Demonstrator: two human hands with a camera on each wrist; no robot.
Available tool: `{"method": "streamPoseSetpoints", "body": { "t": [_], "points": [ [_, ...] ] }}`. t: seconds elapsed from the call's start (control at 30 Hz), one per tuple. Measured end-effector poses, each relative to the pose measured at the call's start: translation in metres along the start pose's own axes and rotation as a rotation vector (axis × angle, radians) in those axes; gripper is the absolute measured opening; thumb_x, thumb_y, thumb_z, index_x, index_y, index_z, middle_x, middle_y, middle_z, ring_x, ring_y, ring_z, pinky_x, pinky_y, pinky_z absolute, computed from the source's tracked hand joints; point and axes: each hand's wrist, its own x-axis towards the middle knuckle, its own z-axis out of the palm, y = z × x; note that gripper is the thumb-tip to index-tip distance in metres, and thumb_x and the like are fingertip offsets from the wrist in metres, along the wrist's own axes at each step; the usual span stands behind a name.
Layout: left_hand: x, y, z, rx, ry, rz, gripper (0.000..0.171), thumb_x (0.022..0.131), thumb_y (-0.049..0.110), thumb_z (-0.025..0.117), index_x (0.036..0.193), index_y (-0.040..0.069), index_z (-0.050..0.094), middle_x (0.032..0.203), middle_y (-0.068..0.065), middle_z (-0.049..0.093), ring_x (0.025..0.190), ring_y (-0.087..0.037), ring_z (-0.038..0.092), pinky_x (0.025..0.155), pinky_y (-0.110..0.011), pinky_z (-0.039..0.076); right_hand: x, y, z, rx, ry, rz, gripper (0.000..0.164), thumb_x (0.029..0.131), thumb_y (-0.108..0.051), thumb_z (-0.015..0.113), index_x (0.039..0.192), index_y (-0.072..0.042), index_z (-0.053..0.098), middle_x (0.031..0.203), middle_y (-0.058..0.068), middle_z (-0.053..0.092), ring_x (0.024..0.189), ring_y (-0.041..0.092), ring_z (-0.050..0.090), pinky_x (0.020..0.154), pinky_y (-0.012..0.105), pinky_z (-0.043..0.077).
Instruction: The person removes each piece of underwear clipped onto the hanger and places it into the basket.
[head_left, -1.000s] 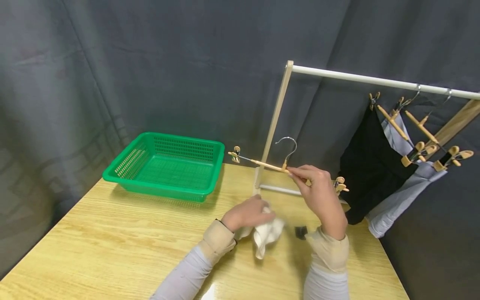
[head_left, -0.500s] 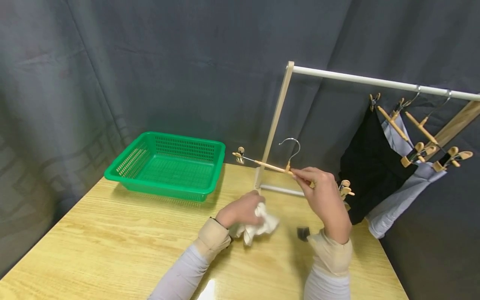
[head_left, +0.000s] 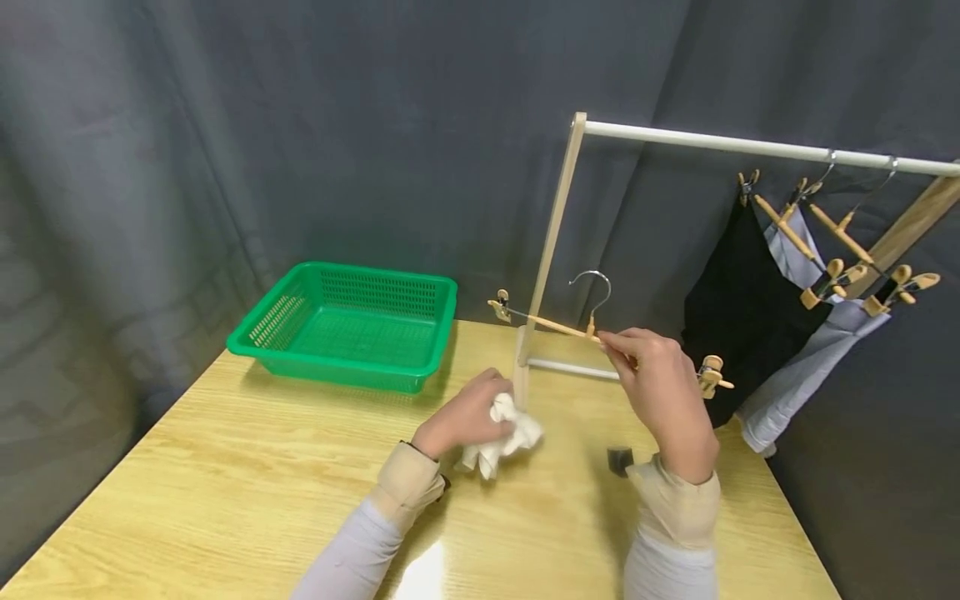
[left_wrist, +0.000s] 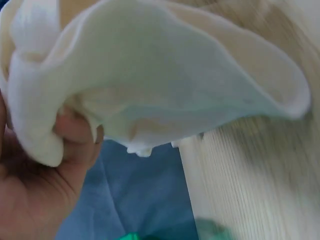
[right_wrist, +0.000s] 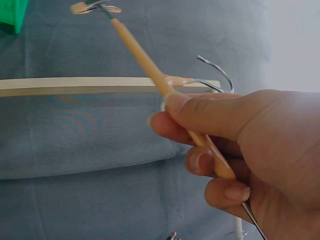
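Observation:
A crumpled white cloth is bunched in my left hand, held low over the table. In the left wrist view, the fingers curl into a fold of the cloth, whose full shape cannot be told. My right hand pinches the wooden bar of a clip hanger between thumb and fingers. The hanger's metal hook points up, and a clip sits at each end of it. In the right wrist view, the thumb and fingers wrap the hanger's bar, with no garment on the clip that shows there.
A green plastic basket stands on the wooden table at back left. Behind my right hand is a garment rack. From its rail hang black shorts and a light blue garment on clip hangers. Grey curtain surrounds the table.
My left hand has drawn the white cloth leftward and slightly up. The right hand has shifted a little right with the hanger. The head view has turned slightly.

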Motion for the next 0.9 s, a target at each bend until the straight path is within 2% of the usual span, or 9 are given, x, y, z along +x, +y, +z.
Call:
{"method": "streamPoseSetpoints", "body": {
  "t": [0.13,0.23,0.43,0.6,0.9],
  "points": [
    [-0.006,-0.002,-0.004,0.028,0.043,-0.027,0.027,0.068,0.019,0.075,0.09,0.014,0.06,0.099,0.002,0.051,0.084,-0.011,0.048,0.069,-0.023,0.044,-0.008,-0.001,-0.001,-0.036,0.016,-0.014,0.021,0.082,-0.009,0.071,0.102,-0.01,0.074,0.087,0.001,0.069,0.063,0.014,0.057,0.053,0.032,0.043],
    [-0.009,-0.003,-0.009,0.033,0.095,-0.021,0.026,0.067,0.018,0.075,0.088,0.015,0.06,0.1,0.002,0.052,0.085,-0.011,0.05,0.07,-0.024,0.045,-0.013,-0.002,-0.003,-0.062,0.031,-0.025,0.02,0.081,-0.007,0.071,0.1,-0.011,0.074,0.086,0.001,0.069,0.065,0.016,0.059,0.053,0.034,0.044],
    [-0.009,-0.003,-0.018,0.038,0.164,-0.014,0.024,0.067,0.019,0.074,0.086,0.018,0.06,0.101,0.002,0.051,0.084,-0.011,0.05,0.066,-0.023,0.047,-0.019,-0.004,-0.008,-0.091,0.051,-0.017,0.019,0.08,-0.004,0.071,0.098,-0.011,0.074,0.085,0.003,0.07,0.068,0.021,0.063,0.053,0.039,0.046],
    [-0.008,-0.004,-0.027,0.061,0.209,-0.001,0.024,0.067,0.021,0.074,0.087,0.018,0.061,0.101,0.004,0.051,0.085,-0.01,0.05,0.068,-0.024,0.046,-0.02,-0.002,-0.009,-0.115,0.053,0.007,0.018,0.081,-0.005,0.071,0.099,-0.009,0.074,0.082,0.005,0.069,0.066,0.022,0.062,0.049,0.039,0.044],
    [-0.013,-0.009,-0.048,0.016,0.272,0.022,0.022,0.069,0.017,0.072,0.087,0.017,0.061,0.101,0.005,0.051,0.09,-0.012,0.049,0.074,-0.03,0.044,-0.02,-0.002,-0.016,-0.168,0.087,0.094,0.02,0.08,-0.002,0.07,0.098,-0.009,0.075,0.077,0.01,0.07,0.05,0.021,0.049,0.041,0.031,0.028]
  ]
}}
